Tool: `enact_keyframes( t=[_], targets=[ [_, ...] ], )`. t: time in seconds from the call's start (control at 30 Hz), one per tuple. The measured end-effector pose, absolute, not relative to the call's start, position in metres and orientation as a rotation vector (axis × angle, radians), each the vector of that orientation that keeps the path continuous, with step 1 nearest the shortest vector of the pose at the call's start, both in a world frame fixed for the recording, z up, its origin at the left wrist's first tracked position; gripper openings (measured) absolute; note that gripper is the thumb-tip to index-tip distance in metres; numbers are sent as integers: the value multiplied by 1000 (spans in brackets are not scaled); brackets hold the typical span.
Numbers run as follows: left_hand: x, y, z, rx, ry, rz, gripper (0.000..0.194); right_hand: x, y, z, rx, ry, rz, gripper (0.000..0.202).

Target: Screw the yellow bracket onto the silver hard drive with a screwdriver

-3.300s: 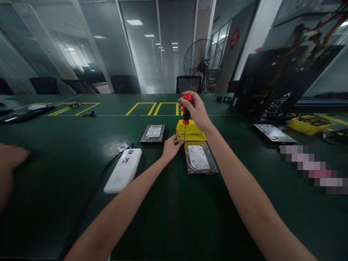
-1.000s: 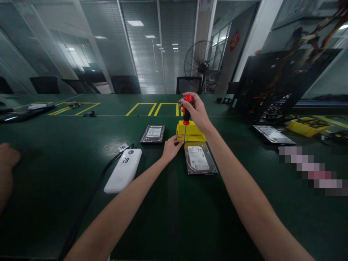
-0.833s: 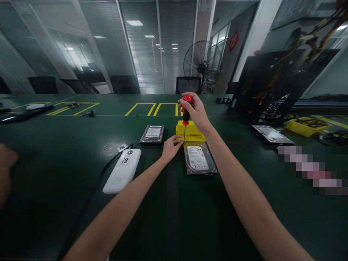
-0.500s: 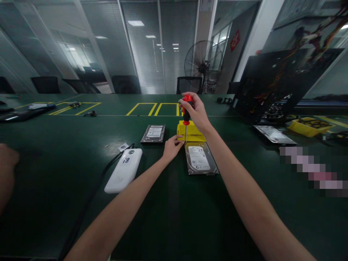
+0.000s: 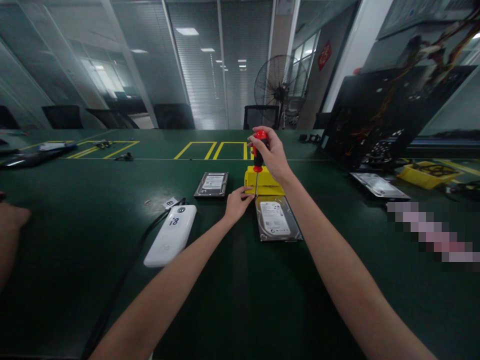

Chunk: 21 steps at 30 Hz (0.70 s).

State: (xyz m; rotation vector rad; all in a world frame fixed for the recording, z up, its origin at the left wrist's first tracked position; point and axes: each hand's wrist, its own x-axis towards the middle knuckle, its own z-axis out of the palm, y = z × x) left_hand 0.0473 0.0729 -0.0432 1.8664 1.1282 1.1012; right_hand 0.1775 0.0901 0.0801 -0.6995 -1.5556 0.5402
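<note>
My right hand (image 5: 273,152) grips the red and black handle of a screwdriver (image 5: 258,159), which stands nearly upright. Its tip meets the far left corner of a hard drive (image 5: 275,218) lying label up on the green table. At that same corner are the pinched fingertips of my left hand (image 5: 237,205); what they hold, if anything, is too small to make out. Just behind the drive sits a yellow box (image 5: 265,181). A second hard drive (image 5: 212,184) lies to the left of the box.
A white power bank (image 5: 171,236) with a black cable lies left of my left forearm. Another person's hand (image 5: 15,217) is at the left edge. On the right are another drive (image 5: 378,185), a yellow tray (image 5: 426,176) and a black computer case (image 5: 382,110).
The screwdriver's handle and my right hand have shifted very slightly to the right. At the left edge, the other person's hand has moved slightly.
</note>
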Motion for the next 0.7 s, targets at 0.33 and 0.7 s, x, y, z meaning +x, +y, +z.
enact_keyframes(
  t=[0.33,0.7],
  targets=[
    [48,71,-41,1842,1137,1095,25,178,90,80,-713,-1520,504,35],
    [48,78,-49,1843,1123,1120,26,180,93,77,-715,-1456,570,38]
  ],
)
